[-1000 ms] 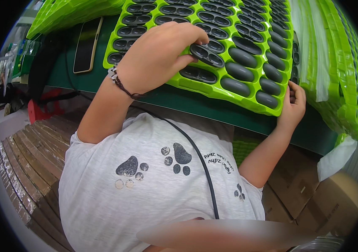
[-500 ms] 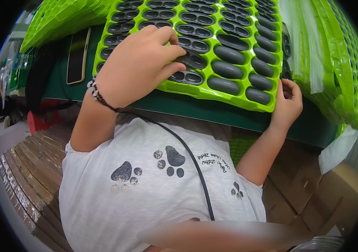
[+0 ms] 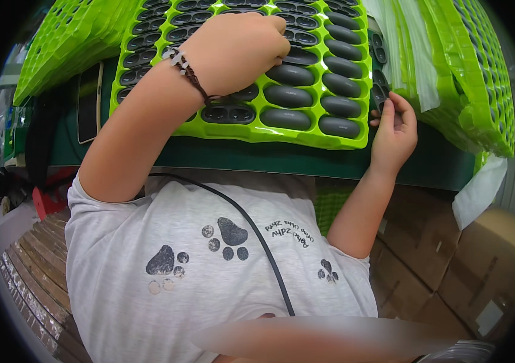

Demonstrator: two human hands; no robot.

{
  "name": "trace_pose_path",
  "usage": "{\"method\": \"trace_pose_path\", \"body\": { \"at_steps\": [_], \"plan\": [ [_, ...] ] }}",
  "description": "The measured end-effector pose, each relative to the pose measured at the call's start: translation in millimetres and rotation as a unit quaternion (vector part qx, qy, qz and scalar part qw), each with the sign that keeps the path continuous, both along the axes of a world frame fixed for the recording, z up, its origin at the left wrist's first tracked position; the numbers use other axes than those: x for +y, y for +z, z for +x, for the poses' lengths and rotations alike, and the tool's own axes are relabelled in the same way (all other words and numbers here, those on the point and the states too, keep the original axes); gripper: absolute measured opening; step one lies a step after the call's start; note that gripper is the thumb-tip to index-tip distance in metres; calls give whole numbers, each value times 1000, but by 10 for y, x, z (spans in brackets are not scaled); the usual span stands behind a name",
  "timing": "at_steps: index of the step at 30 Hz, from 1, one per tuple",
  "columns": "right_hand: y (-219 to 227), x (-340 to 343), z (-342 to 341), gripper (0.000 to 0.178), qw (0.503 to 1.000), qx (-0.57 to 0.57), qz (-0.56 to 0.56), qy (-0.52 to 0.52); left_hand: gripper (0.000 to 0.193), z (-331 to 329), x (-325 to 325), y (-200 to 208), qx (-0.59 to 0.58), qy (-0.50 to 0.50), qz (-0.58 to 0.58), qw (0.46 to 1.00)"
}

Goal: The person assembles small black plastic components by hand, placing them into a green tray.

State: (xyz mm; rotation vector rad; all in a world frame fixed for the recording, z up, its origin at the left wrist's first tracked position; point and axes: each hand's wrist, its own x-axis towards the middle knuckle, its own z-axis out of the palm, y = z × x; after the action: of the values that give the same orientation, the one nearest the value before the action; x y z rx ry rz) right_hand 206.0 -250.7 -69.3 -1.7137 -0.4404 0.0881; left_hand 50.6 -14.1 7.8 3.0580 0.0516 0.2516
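A bright green moulded tray (image 3: pixel 306 138) holds rows of dark oval earbud-case parts. Some show two hollows, such as the part (image 3: pixel 228 114) near the front edge; others are smooth grey domes, such as one (image 3: pixel 286 119) beside it. My left hand (image 3: pixel 236 54) reaches over the tray with its fingers curled closed, next to a tilted dark part (image 3: pixel 301 56). Its fingertips are mostly hidden, so what they hold cannot be made out. Right of the tray, my right hand (image 3: pixel 395 128) pinches the lower end of a dark two-hollow earbud-case part (image 3: pixel 380 91).
Another dark two-hollow part (image 3: pixel 378 48) lies beyond the right hand. Stacked green trays (image 3: pixel 469 78) stand at right, more (image 3: pixel 70 48) at left. A phone (image 3: pixel 90 103) lies on the green table (image 3: pixel 239 154). A black cable (image 3: pixel 233 202) crosses my shirt; cardboard boxes (image 3: pixel 426 254) sit below right.
The view has shifted, moving the tray left in the picture. My left hand has gone farther over the tray, toward the tilted part. My right hand has moved from the tray's edge to a loose part.
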Motion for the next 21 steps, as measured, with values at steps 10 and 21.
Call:
{"method": "trace_pose_path", "body": {
  "at_steps": [10, 21],
  "plan": [
    [44, -22, -29, 23, 995, -68, 73, 1, 6, -26, -62, -71, -46, -6, -74, 996],
    [392, -103, -298, 20, 740, 418, 437, 295, 16, -205, -197, 132, -156, -104, -197, 962]
  ]
}}
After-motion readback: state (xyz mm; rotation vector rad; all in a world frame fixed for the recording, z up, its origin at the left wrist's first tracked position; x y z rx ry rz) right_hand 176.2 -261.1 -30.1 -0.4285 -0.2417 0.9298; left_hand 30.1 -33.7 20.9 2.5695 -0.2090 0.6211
